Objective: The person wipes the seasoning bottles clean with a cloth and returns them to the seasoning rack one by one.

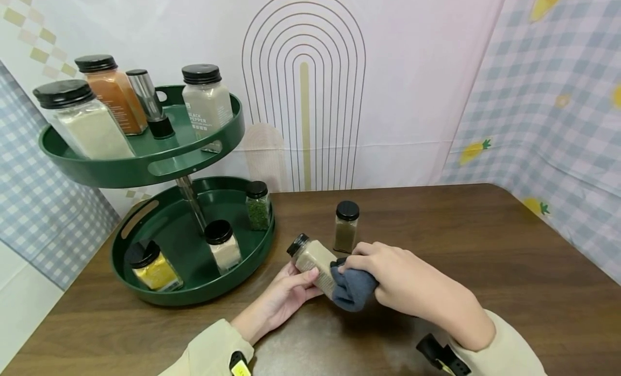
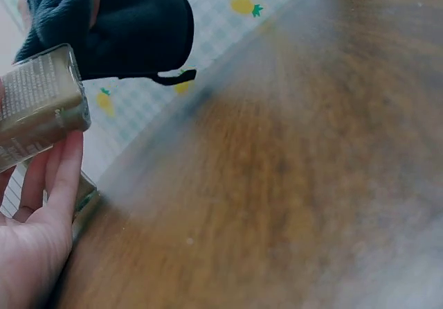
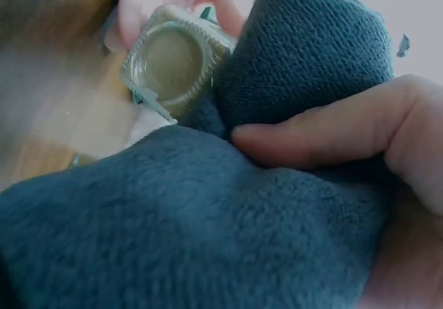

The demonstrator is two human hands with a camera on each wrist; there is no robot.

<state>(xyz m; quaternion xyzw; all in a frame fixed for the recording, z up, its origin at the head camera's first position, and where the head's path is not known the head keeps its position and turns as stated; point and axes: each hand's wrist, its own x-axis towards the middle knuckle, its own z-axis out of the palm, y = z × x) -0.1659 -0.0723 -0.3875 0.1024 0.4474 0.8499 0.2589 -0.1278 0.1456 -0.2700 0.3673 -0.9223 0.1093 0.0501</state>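
My left hand (image 1: 286, 295) holds a clear spice jar (image 1: 315, 260) with a black lid, tilted above the table, its base toward the right. Pale beige powder fills it, and printed text shows on its side (image 2: 34, 101). In my right hand (image 1: 402, 279) a bunched blue-grey cloth (image 1: 354, 287) is gripped, close against the lower end of the jar. The right wrist view shows the thumb pressed into the cloth (image 3: 297, 66) and the jar's square base (image 3: 173, 63) beside it. A second small black-lidded spice jar (image 1: 346, 228) stands upright on the table just behind.
At left stands a green two-tier tray (image 1: 194, 295). Its upper tier holds several jars, including a black pepper jar (image 1: 206, 104), and a silver grinder (image 1: 149, 103). Below are a yellow-filled jar (image 1: 155, 265), a white-filled jar (image 1: 224, 246) and a green herb jar (image 1: 258, 206). The wooden table (image 1: 436, 220) meets cloth-covered walls.
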